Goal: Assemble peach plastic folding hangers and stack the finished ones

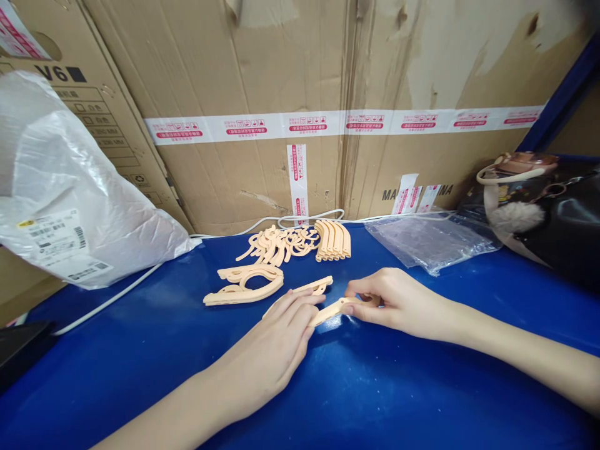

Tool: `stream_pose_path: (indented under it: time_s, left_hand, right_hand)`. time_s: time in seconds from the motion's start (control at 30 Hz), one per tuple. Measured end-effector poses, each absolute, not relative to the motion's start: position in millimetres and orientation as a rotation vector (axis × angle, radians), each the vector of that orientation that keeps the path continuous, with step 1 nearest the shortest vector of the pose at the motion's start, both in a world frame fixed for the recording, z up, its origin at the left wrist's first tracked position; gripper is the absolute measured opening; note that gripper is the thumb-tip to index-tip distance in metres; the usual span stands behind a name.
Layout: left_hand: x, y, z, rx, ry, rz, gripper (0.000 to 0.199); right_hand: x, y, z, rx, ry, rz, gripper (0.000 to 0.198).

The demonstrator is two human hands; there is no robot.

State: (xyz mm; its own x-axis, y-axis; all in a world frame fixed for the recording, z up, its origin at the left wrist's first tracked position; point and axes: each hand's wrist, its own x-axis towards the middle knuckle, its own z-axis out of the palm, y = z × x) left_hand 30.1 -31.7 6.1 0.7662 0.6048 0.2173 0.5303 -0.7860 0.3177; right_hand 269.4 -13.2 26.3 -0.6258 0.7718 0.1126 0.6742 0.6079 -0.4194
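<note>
My right hand (398,305) pinches one end of a beige plastic folding-hanger arm (330,311) between thumb and fingers. The arm's other end runs under the fingers of my left hand (276,344), which lies palm down, its fingers closed over that end and its thumb hidden. Just beyond the left fingertips, another beige hanger arm (321,285) pokes out, partly covered by the hand. To the left rest folded beige hangers (253,287), stacked on each other. Farther back are a loose heap of beige hooks and small parts (274,245) and a neat row of curved arms (334,240).
Large cardboard boxes (262,75) wall off the back of the blue table (356,387). A white plastic parcel bag (84,187) leans at left above a white cable (112,300). At right lie a clear plastic bag (431,240) and a black bag (572,219).
</note>
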Motion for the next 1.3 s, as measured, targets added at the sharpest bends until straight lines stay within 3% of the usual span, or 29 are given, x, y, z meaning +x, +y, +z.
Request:
stream_pose_path:
  time_s: [1.3]
  left_hand:
    - [28.6,-30.0,1.9,2.82,0.892,0.386,0.033]
  right_hand:
    - [268.8,-13.7,24.4,-1.14,-2.641,0.416,0.026]
